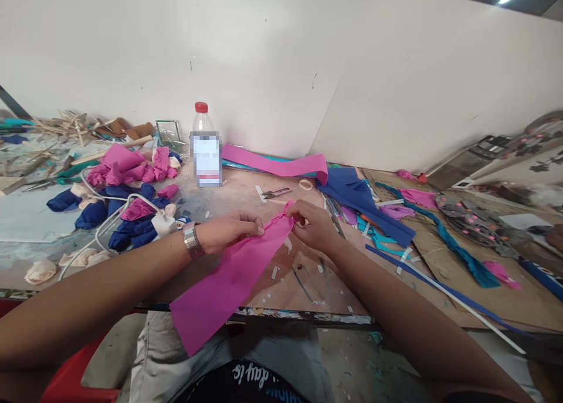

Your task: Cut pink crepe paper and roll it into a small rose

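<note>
A long pink strip (229,280), of paper or thin cloth, stretches between my hands and hangs over the table's front edge toward my lap. Its far end is gathered into small pleats along the upper edge. My left hand (235,230), with a metal watch on the wrist, pinches that edge partway down. At the gathered tip, my right hand (310,221) is closed on the strip with thumb and fingers. Just beyond my hands lie small thread snips (278,193) and a roll of tape (305,185).
At left, pink and blue rolled rosettes (132,233) lie under a white cable with a charger (163,222). A red-capped bottle (202,118) stands behind a blurred phone screen (206,159). Another pink strip (277,162) and blue fabric (365,200) lie toward the wall.
</note>
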`<state>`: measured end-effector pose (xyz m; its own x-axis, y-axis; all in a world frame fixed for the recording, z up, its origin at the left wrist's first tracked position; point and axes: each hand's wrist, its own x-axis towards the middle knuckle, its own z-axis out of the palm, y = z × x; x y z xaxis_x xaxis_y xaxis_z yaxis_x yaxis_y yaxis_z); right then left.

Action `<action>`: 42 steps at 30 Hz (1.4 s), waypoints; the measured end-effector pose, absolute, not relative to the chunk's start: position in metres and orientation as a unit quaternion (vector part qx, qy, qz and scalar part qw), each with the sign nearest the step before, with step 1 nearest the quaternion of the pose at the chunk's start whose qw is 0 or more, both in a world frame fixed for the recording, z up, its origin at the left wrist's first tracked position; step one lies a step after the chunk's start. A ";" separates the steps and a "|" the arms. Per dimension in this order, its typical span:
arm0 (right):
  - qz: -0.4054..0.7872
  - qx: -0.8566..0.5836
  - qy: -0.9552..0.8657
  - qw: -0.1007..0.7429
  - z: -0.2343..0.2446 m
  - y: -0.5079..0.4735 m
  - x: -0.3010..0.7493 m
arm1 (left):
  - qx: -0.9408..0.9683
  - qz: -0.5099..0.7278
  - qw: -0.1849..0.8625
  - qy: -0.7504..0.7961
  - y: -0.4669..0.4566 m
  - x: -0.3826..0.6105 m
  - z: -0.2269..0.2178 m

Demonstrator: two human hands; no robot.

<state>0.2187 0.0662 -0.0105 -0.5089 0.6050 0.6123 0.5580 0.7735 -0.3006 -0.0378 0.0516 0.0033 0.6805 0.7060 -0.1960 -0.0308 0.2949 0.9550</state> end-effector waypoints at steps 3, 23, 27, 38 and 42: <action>0.032 -0.348 -0.863 0.365 -0.011 0.068 0.221 | 0.537 0.256 0.740 0.313 0.052 -0.038 0.002; 0.001 -0.408 -0.834 0.370 -0.017 0.080 0.233 | 0.508 0.262 0.753 0.328 0.053 -0.038 0.001; -0.010 -0.414 -0.825 0.384 -0.015 0.080 0.232 | 0.504 0.271 0.754 0.322 0.053 -0.038 0.002; 0.019 -0.259 -0.874 0.410 -0.005 0.068 0.221 | 0.484 0.285 0.748 0.354 0.052 -0.036 0.005; 0.013 -0.278 -0.865 0.418 -0.008 0.066 0.223 | 0.464 0.281 0.762 0.353 0.052 -0.036 0.005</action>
